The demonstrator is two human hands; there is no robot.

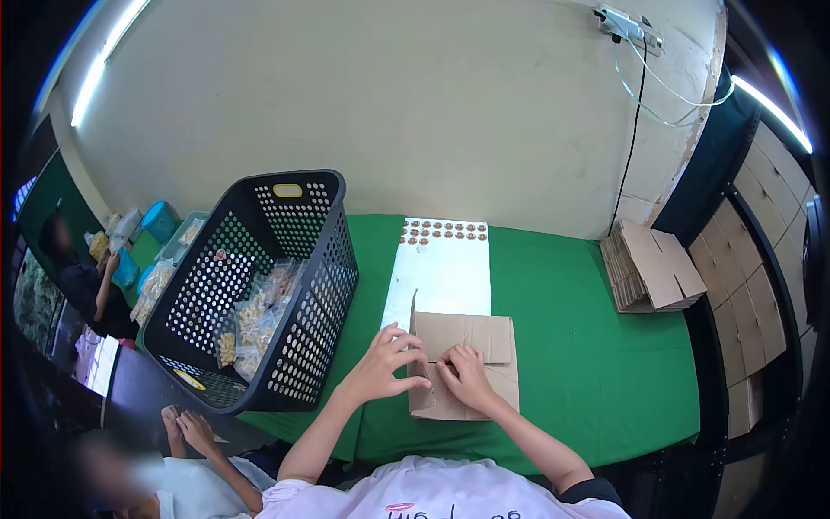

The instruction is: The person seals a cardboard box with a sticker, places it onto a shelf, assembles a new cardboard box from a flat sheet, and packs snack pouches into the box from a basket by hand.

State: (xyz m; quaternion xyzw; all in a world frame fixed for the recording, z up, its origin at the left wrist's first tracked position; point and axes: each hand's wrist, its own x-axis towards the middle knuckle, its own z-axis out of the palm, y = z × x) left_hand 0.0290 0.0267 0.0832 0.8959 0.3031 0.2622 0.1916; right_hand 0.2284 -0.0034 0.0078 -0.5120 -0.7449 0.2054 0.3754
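Both hands (383, 367) (467, 378) seemingly touch a cardboard box (467, 336) on green cloth (588, 346).

Can't see inside the box (451, 405), flaps (462, 333) cover it; shirt print (510, 515) gets chopped by the bottom edge, round bits (447, 233) too tiny to identify.

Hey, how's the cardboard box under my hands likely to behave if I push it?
The cardboard box is probably light for its size, since its board looks thin, though I can't see what's inside. Its flaps may flex easily: one stands upright at the left edge. With its boxy, flat-sided shape, it seems likelier to slide than roll.
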